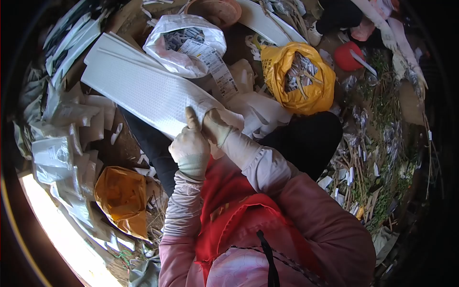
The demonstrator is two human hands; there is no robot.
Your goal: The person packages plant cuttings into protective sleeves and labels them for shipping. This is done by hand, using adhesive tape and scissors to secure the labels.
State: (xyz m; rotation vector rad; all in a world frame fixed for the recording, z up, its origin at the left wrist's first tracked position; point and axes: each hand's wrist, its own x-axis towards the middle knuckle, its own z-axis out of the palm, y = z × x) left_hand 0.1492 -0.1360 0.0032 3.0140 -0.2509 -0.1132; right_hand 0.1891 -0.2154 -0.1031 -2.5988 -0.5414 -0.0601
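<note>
A long stack of white dimpled plastic sheets [143,83] lies slantwise across my lap, from the upper left to my hands. My left hand [189,148], in a pale glove, is closed at the near edge of the sheets, thumb stretched along the top and the other fingers curled. Right beside it, my gloved right hand [217,128] grips the curled right end of the sheets. Its fingertips are partly hidden by the material. Behind the sheets stands a white sack [217,43] of small pieces, with a printed label sheet [210,62] at its mouth.
A yellow bag [272,71] of paper strips stands beyond my right knee. An orange bag [122,191] sits at the left, near piled clear plastic packets [57,153]. Cut branches [368,167] cover the right side. Another person's gloved hand [388,38] is at the upper right, near a red container [346,56].
</note>
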